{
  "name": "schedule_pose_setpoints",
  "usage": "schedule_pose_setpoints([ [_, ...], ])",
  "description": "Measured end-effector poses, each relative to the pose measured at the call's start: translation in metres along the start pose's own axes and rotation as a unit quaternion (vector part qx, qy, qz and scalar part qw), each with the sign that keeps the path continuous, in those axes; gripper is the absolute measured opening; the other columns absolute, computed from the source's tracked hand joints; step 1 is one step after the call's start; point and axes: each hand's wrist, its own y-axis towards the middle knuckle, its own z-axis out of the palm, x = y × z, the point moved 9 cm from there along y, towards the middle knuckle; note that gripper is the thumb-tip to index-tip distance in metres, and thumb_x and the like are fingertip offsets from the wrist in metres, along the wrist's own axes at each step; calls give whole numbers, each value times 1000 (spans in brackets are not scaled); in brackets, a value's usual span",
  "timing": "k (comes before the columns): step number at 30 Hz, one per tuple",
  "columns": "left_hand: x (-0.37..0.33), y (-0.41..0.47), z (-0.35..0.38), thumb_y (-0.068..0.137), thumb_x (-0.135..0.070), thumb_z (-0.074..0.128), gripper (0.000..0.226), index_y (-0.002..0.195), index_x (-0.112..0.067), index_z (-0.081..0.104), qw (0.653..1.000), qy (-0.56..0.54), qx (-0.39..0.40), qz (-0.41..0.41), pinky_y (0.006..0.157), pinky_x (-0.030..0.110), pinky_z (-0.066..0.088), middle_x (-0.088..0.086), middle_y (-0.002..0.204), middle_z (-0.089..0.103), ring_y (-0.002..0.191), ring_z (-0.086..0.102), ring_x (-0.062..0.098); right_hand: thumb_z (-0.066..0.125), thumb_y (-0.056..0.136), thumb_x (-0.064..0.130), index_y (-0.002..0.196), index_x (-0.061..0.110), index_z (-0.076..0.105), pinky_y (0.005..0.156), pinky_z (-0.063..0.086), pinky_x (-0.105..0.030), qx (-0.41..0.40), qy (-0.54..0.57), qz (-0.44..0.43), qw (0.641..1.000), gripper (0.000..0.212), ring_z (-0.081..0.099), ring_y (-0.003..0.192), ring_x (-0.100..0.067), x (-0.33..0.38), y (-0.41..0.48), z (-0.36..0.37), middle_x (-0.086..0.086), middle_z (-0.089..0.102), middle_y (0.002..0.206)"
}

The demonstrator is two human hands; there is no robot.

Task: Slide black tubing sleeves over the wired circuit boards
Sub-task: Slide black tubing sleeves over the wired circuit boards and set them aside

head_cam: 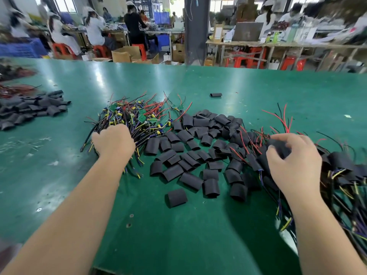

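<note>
Mostly flattened, black sleeves (176, 197) lie beside tangled wired boards (143, 118).

**Figure 1. The worker's hands and forearms, head view**

Two limbs are in view. The bare left hand (113, 139) and bare left forearm (79, 205) are uncovered from knuckles to the frame's lower edge. The bare right hand (294, 161) and bare right forearm (321, 225) are uncovered likewise. The skin looks smooth. The wide lens broadens both forearms toward the bottom.
</note>
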Motion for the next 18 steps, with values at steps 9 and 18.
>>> schedule_pose_setpoints([
  [9,-15,-8,-40,96,-22,50,8,102,-21,56,900,-429,55,52,59,24,48,-8,84,73,74,68,14,61,83,7,88,24,69,77,36,-23,23,58,18,998,19,60,85,-18,0,-5,9,5,64,88],
  [18,-103,-126,-39,97,-8,47,17,88,-22,51,802,-416,259,341,63,27,48,-15,88,73,69,67,8,66,70,12,119,10,61,59,49,-16,269,616,197,714,49,64,69,-13,27,-36,75,-9,70,97],
])
